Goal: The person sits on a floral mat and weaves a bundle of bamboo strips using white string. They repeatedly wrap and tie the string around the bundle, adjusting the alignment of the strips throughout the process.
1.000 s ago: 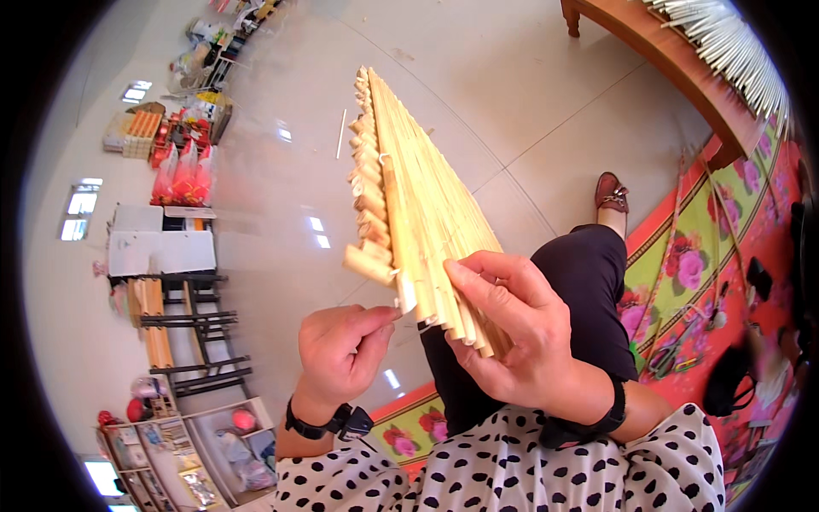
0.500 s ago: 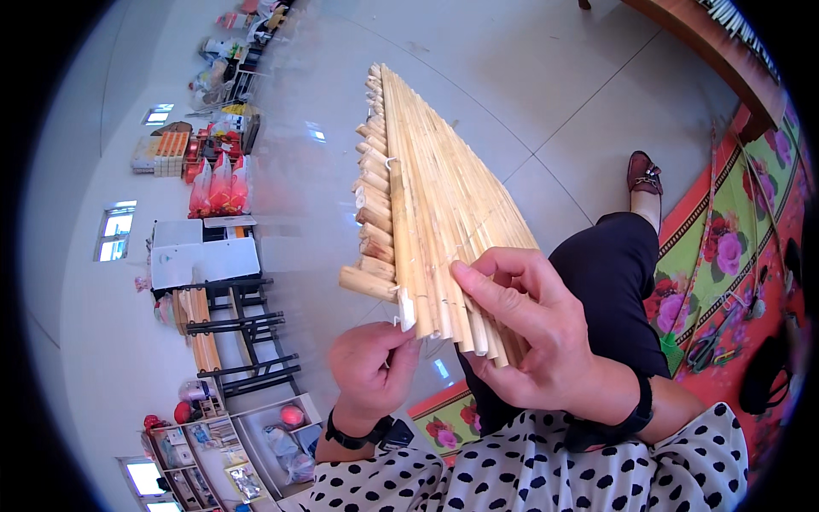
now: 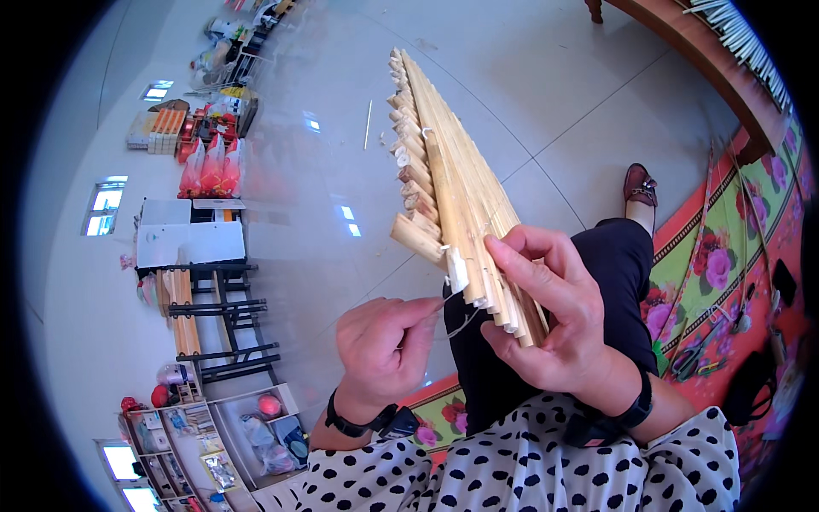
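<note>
A mat of pale reed stalks (image 3: 465,183) tied side by side stretches away from me, narrowing toward its far end. Short stubs of stalk (image 3: 418,183) stick out along its left edge, with a longer one nearest me. My right hand (image 3: 559,320) grips the near right end, thumb on top and fingers underneath. Left of the mat's near corner, my left hand (image 3: 388,341) is closed in a pinch on a thin pale cord (image 3: 465,326). The cord runs to the corner beside a white-tipped stalk (image 3: 458,271). A small loop of cord (image 3: 426,133) shows farther up that edge.
A thin stick (image 3: 368,125) lies on the tiled floor. To the right, scissors (image 3: 688,358) and other small tools rest on a floral mat (image 3: 712,264). A wooden table (image 3: 708,51) holding white rods stands at upper right. Shelves (image 3: 171,452) and folded black-legged furniture (image 3: 222,311) line the left.
The reed mat's near end has shifted right and up, tilting more. My left hand has pulled away from the corner, drawing out a length of cord. My right hand keeps its grip.
</note>
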Demonstrator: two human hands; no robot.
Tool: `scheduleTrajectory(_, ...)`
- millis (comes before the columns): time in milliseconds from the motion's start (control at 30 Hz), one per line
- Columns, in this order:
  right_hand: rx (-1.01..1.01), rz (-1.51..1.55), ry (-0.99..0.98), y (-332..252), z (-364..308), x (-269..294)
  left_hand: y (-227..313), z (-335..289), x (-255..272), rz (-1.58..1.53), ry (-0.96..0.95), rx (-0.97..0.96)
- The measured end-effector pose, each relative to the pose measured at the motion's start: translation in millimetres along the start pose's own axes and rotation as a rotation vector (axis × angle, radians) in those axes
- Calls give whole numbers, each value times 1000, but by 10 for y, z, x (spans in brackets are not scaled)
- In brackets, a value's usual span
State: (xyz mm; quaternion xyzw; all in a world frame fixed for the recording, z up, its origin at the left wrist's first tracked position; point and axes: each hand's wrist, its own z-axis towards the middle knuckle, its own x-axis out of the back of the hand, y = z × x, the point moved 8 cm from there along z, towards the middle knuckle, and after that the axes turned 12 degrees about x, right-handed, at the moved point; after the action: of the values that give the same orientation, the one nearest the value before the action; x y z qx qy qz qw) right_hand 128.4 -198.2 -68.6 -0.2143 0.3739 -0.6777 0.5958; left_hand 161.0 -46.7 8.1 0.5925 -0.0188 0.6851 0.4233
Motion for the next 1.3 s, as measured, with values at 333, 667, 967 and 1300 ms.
scheduleTrajectory(333, 41, -2, 14, 11, -9, -12, -11, 38, -28, -7, 12, -30)
scheduleTrajectory(667, 38, 9, 30, 43, -36, 21, 26, 75, -76, 3, 14, -29)
scheduleTrajectory(967, 10, -63, -17, 41, -38, 30, 7, 107, -44, 23, -109, 84)
scheduleTrajectory(1300, 20, -79, -31, 60, -55, 19, 18, 205, -120, -204, -169, 150)
